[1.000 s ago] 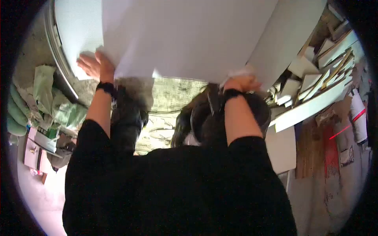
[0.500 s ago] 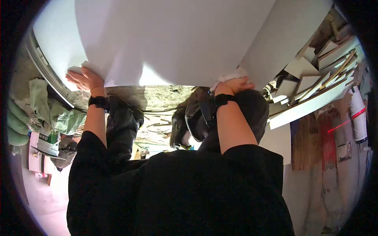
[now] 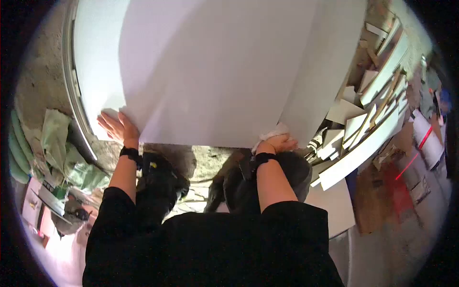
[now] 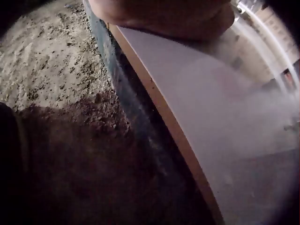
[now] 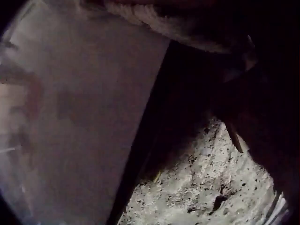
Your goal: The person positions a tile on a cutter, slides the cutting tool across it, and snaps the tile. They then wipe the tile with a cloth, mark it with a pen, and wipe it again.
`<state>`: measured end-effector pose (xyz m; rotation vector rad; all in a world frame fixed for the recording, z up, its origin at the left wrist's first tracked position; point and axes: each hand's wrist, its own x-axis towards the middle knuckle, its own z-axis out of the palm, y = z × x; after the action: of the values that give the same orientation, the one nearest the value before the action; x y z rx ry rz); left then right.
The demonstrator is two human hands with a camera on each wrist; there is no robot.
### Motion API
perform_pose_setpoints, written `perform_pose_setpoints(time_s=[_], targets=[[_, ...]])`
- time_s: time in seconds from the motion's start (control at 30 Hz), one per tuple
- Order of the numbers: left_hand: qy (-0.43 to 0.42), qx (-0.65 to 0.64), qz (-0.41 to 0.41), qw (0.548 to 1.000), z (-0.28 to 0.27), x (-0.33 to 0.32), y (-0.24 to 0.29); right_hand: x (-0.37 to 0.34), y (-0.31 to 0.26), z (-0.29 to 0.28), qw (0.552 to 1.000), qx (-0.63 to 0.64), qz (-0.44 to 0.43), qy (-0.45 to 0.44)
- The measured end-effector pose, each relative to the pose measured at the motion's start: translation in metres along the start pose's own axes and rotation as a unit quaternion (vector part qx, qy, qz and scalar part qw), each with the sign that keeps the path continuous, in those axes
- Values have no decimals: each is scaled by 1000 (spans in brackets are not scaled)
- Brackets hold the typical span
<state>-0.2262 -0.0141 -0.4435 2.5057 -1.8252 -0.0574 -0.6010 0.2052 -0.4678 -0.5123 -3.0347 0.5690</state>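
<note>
A large white board [image 3: 229,81] lies in front of me, its near edge just beyond my knees. My left hand [image 3: 122,129] rests on its near left corner, palm down with the fingers spread. In the left wrist view part of that hand [image 4: 168,16] covers the top, above the board's brown edge [image 4: 154,96]. My right hand [image 3: 281,142] holds a crumpled white cloth [image 3: 275,131] against the board near its right front edge. The right wrist view shows the cloth [image 5: 154,21] in shadow along the top; most of the fingers are hidden there.
White board offcuts and strips [image 3: 358,138] are heaped to the right. Pale green sacks [image 3: 57,131] lie at the left on the rough floor [image 3: 43,71]. A white roll with a red band [image 3: 427,136] lies far right. A metal rail [image 3: 71,91] runs along the board's left side.
The head view has shifted, so both hands and the board's near edge sit lower in the picture. Both hands stay at about the same places on the board, the right one still with the cloth.
</note>
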Motion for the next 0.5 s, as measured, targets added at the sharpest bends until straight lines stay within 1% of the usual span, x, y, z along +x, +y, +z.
perform_pose_setpoints(time_s=[0.07, 0.1, 0.13, 0.17, 0.23, 0.27, 0.33, 0.37, 0.43, 0.47, 0.5], targets=[[21, -3, 6, 1000, 8, 1, -6, -13, -13, -7, 1000, 0, 20, 23], [23, -3, 9, 1000, 6, 0, -8, -20, -32, -17, 1000, 4, 31, 0], [25, -8, 16, 1000, 4, -1, -9, -24, -39, -25, 999, 5, 40, -24], [20, -5, 14, 1000, 3, -3, -10, -24, -33, -27, 999, 11, 42, -19], [25, -17, 13, 999, 4, -3, -6, -19, -28, -20, 999, -18, 32, -1], [22, -8, 8, 1000, 3, -2, -6, -21, -34, -21, 1000, -2, 31, 1], [22, 4, 9, 1000, 5, -2, -10, -24, -39, -32, 999, 6, 34, -20], [29, 1, 9, 1000, 7, -2, -10, -23, -32, -31, 999, 12, 34, -22], [34, 28, 5, 999, 8, 0, -9, -20, -18, -23, 1000, -4, -24, 14], [15, 40, 3, 999, 9, 1, -13, -26, -20, -24, 1000, 2, -20, 7], [29, 37, 7, 999, 11, 0, -13, -26, -26, -28, 1000, -3, -25, 4]])
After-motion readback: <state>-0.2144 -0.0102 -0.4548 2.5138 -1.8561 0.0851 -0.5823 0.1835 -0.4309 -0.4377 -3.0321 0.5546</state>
